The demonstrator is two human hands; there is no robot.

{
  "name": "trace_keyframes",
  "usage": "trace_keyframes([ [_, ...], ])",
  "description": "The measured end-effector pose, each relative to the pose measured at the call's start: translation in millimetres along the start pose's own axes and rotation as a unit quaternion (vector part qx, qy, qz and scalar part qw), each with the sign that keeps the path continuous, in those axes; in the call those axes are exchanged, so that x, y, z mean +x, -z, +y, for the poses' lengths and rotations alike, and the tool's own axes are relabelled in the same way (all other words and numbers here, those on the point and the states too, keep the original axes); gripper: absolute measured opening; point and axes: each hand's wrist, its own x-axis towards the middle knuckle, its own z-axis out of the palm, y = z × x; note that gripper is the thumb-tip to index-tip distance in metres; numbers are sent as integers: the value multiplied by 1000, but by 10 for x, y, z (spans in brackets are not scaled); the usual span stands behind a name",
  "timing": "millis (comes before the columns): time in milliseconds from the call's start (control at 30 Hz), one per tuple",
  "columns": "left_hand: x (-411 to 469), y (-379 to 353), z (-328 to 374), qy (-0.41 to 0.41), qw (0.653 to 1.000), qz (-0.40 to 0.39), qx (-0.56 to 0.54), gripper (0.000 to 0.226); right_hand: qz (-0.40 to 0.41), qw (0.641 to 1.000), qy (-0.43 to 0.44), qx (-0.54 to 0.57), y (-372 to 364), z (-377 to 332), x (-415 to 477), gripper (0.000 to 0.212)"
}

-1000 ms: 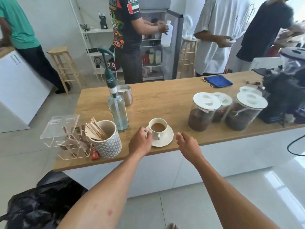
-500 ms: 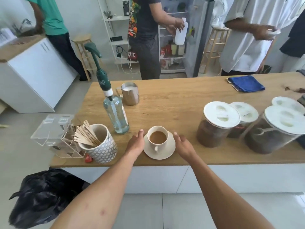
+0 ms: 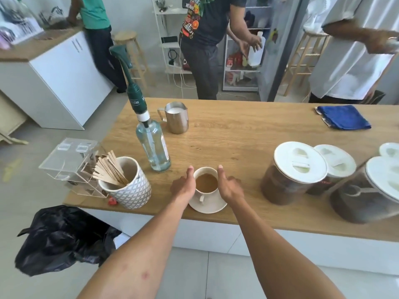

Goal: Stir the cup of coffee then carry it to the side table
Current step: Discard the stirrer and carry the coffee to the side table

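Both hands, left [image 3: 184, 187] and right [image 3: 229, 187], spread open, flank the coffee cup [image 3: 205, 182] on its saucer [image 3: 212, 207], thumbs beside its rim.

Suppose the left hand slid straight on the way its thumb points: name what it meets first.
Probably the glass bottle, just beyond the left hand beside the coffee cup; it might pass just right of it, depth is unclear.

The left hand [image 3: 183, 187] and right hand [image 3: 230, 187] cover both sides of the saucer [image 3: 208, 207], so finger contact with it or the coffee cup [image 3: 205, 182] cannot be told. At the right edge, the coffee jars [image 3: 367, 190] are blurred and cut off. Along the top, three standing people are cropped above the shoulders. The label on the syrup bottle [image 3: 152, 147] pump is too small to read.
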Motion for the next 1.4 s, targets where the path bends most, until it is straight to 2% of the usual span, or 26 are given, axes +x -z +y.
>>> trace_keyframes([
  [133, 52, -53, -5, 34, 997, 10, -68, 79, 7, 999, 10, -46, -24, 1, -40, 98],
  [300, 136, -104, -65, 36, 995, 14, -88, 79, 21, 999, 11, -31, -72, 27, -7, 91],
  [400, 142, -152, -96, 19, 997, 29, -71, 79, 26, 999, 8, -27, -75, 44, 8, 96],
  [533, 127, -184, -142, -38, 999, 32, -22, 87, 39, 999, -4, -12, -151, 116, 16, 121],
  [600, 131, -201, -176, -72, 997, 14, -28, 92, 46, 999, -10, 14, -154, 147, -24, 118],
  [700, 65, -178, -179, -105, 993, -14, -50, 84, 65, 997, -9, 43, -106, 162, -154, 111],
  [833, -85, -158, -198, -137, 983, -86, -83, 76, 86, 993, -16, 83, -70, 308, -354, 89],
  [1000, -269, -234, -236, -171, 976, -112, -74, 95, 134, 981, -49, 135, -22, 478, -626, 83],
  [1100, -438, -287, -264, -210, 964, -154, -48, 71, 177, 964, -72, 185, -9, 603, -858, 95],
  [1200, -585, -401, -317, -241, 951, -190, -23, 56, 216, 951, -77, 205, 13, 796, -1091, 83],
  [1367, -931, -666, -408, -254, 935, -248, 6, 79, 264, 932, -120, 216, 82, 1165, -1452, 84],
  [1400, -1016, -731, -433, -259, 930, -262, 9, 76, 273, 928, -125, 219, 105, 1244, -1536, 80],
])
